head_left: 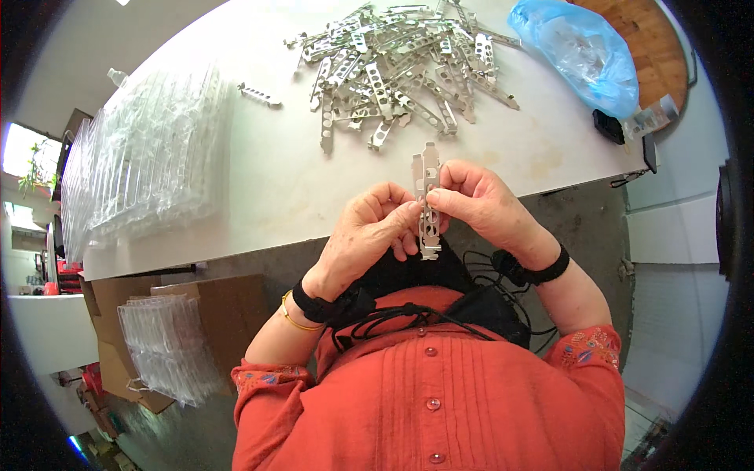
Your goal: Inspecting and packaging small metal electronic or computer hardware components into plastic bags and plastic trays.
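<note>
Between my two hands, two flat metal brackets (429,174) stand on end, one overlapping the other, with round holes along their length. My left hand (369,220) pinches them from the left, thumb against the side. From the other side my right hand (483,200) grips them, its thumb lying on the front face. Both hands are just off the table's near edge. Beyond them lies a large heap of similar metal brackets (381,90), jumbled together. One single bracket (259,96) rests apart, left of the heap.
Stacked clear plastic trays (161,149) cover the table's left part. At the back right sit a blue plastic bag (577,55) and a small black object (609,126). Below the table, a cardboard box (232,314) stands beside more clear trays (169,345). Black cables (514,290) hang near my lap.
</note>
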### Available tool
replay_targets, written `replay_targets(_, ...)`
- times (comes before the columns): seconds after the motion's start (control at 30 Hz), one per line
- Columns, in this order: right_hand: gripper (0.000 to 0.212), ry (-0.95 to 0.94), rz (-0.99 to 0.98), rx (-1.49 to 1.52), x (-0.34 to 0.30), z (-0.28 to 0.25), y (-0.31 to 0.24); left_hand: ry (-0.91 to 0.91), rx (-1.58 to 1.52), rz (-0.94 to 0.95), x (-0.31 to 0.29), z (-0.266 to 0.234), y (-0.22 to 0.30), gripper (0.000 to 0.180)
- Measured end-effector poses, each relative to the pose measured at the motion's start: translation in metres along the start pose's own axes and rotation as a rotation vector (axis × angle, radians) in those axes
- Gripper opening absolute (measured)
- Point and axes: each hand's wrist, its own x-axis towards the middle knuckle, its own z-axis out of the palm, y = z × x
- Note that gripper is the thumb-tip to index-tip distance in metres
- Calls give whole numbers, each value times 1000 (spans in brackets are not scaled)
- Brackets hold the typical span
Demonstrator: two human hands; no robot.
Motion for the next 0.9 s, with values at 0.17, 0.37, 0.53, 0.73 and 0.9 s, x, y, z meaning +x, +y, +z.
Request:
replay_targets(0.17, 17, 24, 24, -18, 8, -1, 1, 61, 31, 23, 6, -8, -4, 19)
replay_targets(0.37, 15, 125, 62, 18, 14, -8, -4, 151, -111, 17, 15, -21, -3, 19)
replay_targets(0.53, 14, 137, 124, 79, 22, -14, 4, 190, -227, -14, 22, -27, -3, 18)
replay_targets(0.73, 15, 113, 194, 138, 33, -16, 11, 188, -219, -84, 30, -29, -1, 19)
replay_targets(0.9, 16, 101, 227, 181, 37, -16, 10, 190, -213, -123, 34, -29, 2, 18)
